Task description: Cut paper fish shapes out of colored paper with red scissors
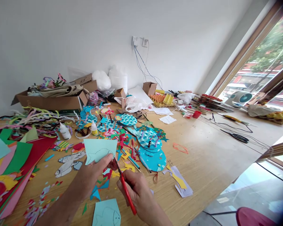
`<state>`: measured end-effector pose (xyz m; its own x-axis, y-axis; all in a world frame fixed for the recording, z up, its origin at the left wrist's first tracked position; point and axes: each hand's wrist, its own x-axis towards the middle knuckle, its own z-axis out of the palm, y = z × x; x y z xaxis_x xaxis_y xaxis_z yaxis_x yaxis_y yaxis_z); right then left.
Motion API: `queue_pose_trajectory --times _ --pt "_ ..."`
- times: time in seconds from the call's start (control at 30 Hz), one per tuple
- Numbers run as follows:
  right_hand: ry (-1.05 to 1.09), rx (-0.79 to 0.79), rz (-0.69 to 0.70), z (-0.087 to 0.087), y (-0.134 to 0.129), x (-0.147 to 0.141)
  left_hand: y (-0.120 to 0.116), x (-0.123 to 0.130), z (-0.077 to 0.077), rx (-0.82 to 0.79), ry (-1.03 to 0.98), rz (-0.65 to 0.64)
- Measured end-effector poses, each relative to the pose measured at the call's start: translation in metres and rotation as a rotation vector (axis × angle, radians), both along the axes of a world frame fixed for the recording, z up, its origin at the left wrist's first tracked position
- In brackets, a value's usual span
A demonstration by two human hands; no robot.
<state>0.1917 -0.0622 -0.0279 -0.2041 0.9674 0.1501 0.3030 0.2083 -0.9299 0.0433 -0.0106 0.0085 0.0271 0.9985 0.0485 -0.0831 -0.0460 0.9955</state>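
Note:
My left hand (94, 174) pinches a light blue paper (95, 149) that has a fish outline drawn in pencil. Red-handled scissors (127, 193) are in my right hand (138, 190), their blades at the paper's right edge beside my left fingertips. Below my hands, a second light blue sheet (106, 213) with a drawn fish lies on the table. Cut-out grey and white fish (67, 164) rest left of the held paper. Coloured scraps and pens (132, 160) lie under and behind my hands.
Coloured paper sheets (21, 155) are stacked at the left, near pipe cleaners (35, 122) and a cardboard box (49, 102). Glue bottles (65, 131) stand behind the held paper. Blue round paper pieces (153, 157) lie centrally. Black scissors (237, 137) and a red cup (196, 114) are at the right.

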Motion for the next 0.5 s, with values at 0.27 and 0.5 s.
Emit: queue_pose_trajectory --times 0.27,0.5 --pt "0.056 -0.095 0.032 -0.0021 -0.0020 -0.0007 0.0010 -0.0033 -0.0016 -0.016 0.099 -0.164" --pt "0.099 -0.113 0.043 -0.0011 -0.0028 0.0000 -0.0013 -0.0017 0.0012 -0.042 0.073 -0.151"
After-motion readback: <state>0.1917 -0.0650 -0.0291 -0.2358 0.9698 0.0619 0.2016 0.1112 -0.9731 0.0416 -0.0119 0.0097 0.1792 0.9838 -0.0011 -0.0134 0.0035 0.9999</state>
